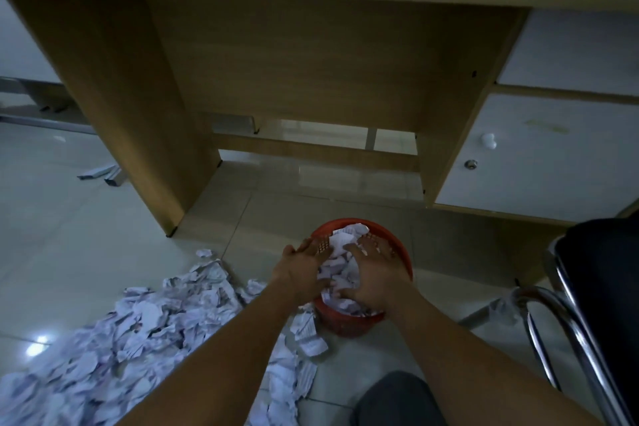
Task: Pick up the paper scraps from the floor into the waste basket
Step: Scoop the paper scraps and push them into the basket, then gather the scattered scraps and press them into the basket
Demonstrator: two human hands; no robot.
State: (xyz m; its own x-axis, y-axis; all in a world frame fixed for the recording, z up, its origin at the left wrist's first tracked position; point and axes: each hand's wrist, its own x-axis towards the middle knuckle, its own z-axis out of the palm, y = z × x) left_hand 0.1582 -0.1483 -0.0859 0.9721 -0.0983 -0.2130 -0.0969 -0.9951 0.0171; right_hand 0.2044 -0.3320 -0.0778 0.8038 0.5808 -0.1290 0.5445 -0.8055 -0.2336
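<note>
Both of a person's hands were in a red waste basket [345, 323] that stood on the tiled floor [69, 218], at 6 o'clock from a wooden desk [276, 55]. The left hand [301, 266] lay at the basket's 9 o'clock rim with its fingers straight and its palm turned inward against the heaped paper. The right hand [371, 278] was spread flat, fingers apart, over the paper at about 4 o'clock. Neither hand was curled round anything, and the two pressed a mound of white paper scraps [340, 259] between them. The mound rose above the rim.

A broad drift of crumpled paper [138, 332] remained on the tiles at the basket's 8 o'clock and ran to the frame's lower left corner. A few loose pieces [307, 335] lay just beside the basket's wall at 7 o'clock.

A black chair [587, 287] with a chrome frame stood at 3 o'clock, near the desk's white cabinet door [539, 156]. The person's knee [394, 398], in dark cloth, showed at 6 o'clock.
</note>
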